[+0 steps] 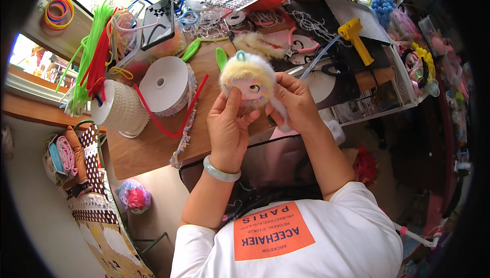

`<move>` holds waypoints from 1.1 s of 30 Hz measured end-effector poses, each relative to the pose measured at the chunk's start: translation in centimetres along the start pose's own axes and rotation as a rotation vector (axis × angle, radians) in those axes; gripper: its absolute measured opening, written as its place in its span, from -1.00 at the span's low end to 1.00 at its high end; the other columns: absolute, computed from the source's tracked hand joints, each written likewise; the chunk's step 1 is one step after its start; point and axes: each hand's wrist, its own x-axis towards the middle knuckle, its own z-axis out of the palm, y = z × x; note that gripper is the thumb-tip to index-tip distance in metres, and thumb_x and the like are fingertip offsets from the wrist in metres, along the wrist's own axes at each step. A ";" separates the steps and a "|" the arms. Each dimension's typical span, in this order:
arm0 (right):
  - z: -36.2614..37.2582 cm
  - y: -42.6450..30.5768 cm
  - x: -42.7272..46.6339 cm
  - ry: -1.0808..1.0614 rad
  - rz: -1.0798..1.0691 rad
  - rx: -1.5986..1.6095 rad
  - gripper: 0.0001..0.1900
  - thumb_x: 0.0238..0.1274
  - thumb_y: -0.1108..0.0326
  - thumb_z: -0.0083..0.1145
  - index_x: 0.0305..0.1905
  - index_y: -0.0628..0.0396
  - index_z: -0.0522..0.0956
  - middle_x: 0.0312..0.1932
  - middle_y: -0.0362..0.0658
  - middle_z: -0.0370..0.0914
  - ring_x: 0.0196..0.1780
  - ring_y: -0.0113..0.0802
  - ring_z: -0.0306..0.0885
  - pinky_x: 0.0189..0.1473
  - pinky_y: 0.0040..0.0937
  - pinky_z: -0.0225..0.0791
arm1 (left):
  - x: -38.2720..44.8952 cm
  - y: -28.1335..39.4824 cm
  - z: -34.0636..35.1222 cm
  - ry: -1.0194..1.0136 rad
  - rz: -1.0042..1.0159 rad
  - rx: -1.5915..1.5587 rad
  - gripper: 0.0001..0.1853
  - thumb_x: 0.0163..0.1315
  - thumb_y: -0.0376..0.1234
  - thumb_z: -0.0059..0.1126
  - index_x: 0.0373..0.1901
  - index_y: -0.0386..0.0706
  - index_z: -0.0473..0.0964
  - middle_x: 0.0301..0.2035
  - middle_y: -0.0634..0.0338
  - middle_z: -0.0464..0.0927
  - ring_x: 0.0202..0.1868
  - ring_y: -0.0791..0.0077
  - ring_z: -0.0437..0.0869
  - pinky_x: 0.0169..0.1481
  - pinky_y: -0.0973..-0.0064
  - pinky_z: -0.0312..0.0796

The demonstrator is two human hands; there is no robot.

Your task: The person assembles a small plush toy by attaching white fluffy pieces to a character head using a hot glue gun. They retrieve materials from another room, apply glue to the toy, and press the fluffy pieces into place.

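Above the table's front edge, both hands hold a fuzzy doll head (249, 77) with pale yellow fringe, white plush and a small teal loop on top. My left hand (231, 119), with a pale bangle at its wrist, pinches it with the thumb over one side of the face. My right hand (294, 100) grips the other side, and a white fluffy strip (280, 110) hangs beside its fingers. One painted eye shows; the other is hidden by the thumb. A bright green leaf-shaped piece (221, 59) stands just behind the head, and whether it is joined to it I cannot tell.
Left on the wooden table (160, 155) are a bent red pipe cleaner (164, 130), a spool of pastel trim (159, 86) and a spool of pearl beading (128, 109). Green pipe cleaners (90, 48) stand behind. Pink-handled pliers (293, 44), scissors (335, 67) and a yellow glue gun (354, 36) lie beyond my right hand.
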 end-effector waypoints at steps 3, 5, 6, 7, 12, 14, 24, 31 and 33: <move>0.0 0.5 0.0 0.043 -0.031 -0.015 -0.80 0.48 0.31 -0.05 -0.04 0.19 0.52 -0.56 -0.12 0.57 -0.76 -0.53 0.34 -0.74 -0.60 0.18 | 0.4 0.1 -0.5 -0.015 -0.022 0.015 -0.72 0.30 -0.34 0.23 -0.03 -0.28 0.47 -0.19 0.12 0.63 -0.27 0.47 0.72 -0.32 0.59 0.67; 0.1 0.5 -0.1 0.074 -0.036 -0.038 -0.80 0.49 0.30 -0.04 -0.04 0.19 0.52 -0.56 -0.13 0.57 -0.76 -0.54 0.33 -0.74 -0.60 0.18 | 0.7 0.0 -1.2 -0.039 -0.046 -0.001 -0.73 0.29 -0.35 0.25 -0.08 -0.29 0.44 -0.20 0.10 0.63 -0.29 0.46 0.73 -0.30 0.59 0.68; 0.2 0.5 -0.1 0.077 -0.041 -0.048 -0.79 0.49 0.30 -0.05 -0.04 0.19 0.52 -0.56 -0.12 0.57 -0.76 -0.54 0.33 -0.74 -0.60 0.18 | 0.7 0.0 -1.1 -0.037 -0.041 0.000 -0.73 0.28 -0.36 0.25 -0.09 -0.29 0.44 -0.21 0.10 0.63 -0.29 0.45 0.73 -0.30 0.59 0.68; 0.2 0.5 -0.2 0.080 -0.045 -0.058 -0.79 0.49 0.29 -0.05 -0.03 0.19 0.52 -0.55 -0.12 0.57 -0.75 -0.54 0.34 -0.74 -0.60 0.18 | 0.7 0.0 -1.0 -0.035 -0.036 0.000 -0.73 0.28 -0.36 0.26 -0.10 -0.29 0.43 -0.21 0.09 0.63 -0.29 0.44 0.73 -0.30 0.59 0.68; 0.3 0.9 -0.1 0.078 -0.095 -0.134 -0.77 0.50 0.30 -0.06 -0.02 0.21 0.52 -0.54 -0.13 0.58 -0.74 -0.55 0.35 -0.73 -0.61 0.18 | 0.7 0.0 -1.1 -0.079 -0.022 -0.015 -0.71 0.27 -0.37 0.26 -0.10 -0.29 0.39 -0.21 0.07 0.62 -0.29 0.39 0.74 -0.31 0.58 0.69; 0.2 1.1 -0.2 0.079 -0.114 -0.162 -0.77 0.50 0.31 -0.07 -0.01 0.22 0.52 -0.54 -0.14 0.58 -0.74 -0.55 0.35 -0.72 -0.61 0.18 | 0.7 0.1 -1.5 -0.117 -0.029 -0.022 -0.71 0.28 -0.37 0.26 -0.10 -0.29 0.37 -0.20 0.06 0.62 -0.29 0.38 0.74 -0.33 0.56 0.70; 0.3 1.0 -0.3 0.068 -0.108 -0.179 -0.77 0.54 0.29 -0.16 -0.02 0.20 0.48 -0.53 -0.21 0.51 -0.69 -0.56 0.37 -0.69 -0.58 0.20 | 0.5 -0.3 -0.8 -0.046 0.150 0.185 -0.73 0.26 -0.41 0.27 -0.27 -0.19 0.29 -0.25 0.10 0.58 -0.26 0.41 0.72 -0.34 0.52 0.70; 0.9 0.9 -0.6 0.090 -0.108 -0.246 -0.78 0.54 0.29 -0.16 -0.03 0.17 0.49 -0.53 -0.25 0.49 -0.68 -0.60 0.36 -0.68 -0.60 0.19 | 0.6 -0.2 -1.4 -0.109 0.326 0.310 -0.72 0.22 -0.47 0.30 -0.32 -0.17 0.28 -0.31 0.16 0.58 -0.32 0.48 0.70 -0.34 0.57 0.67; 1.1 0.8 -0.7 0.093 -0.113 -0.259 -0.78 0.54 0.31 -0.16 -0.03 0.17 0.49 -0.53 -0.26 0.49 -0.68 -0.61 0.36 -0.68 -0.60 0.18 | 0.7 -0.2 -1.6 -0.105 0.335 0.316 -0.72 0.22 -0.47 0.30 -0.32 -0.17 0.29 -0.32 0.16 0.59 -0.33 0.49 0.70 -0.34 0.57 0.67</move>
